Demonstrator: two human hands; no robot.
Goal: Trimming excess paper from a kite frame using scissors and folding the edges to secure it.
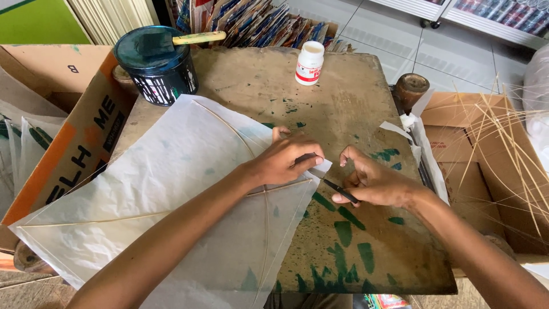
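Both hands (329, 171) pinch the white paper kite's (171, 194) right corner.

The kite (171, 194) is thin, matt white tissue paper on slim bamboo sticks; the board (343, 114) is rough, paint-stained wood.
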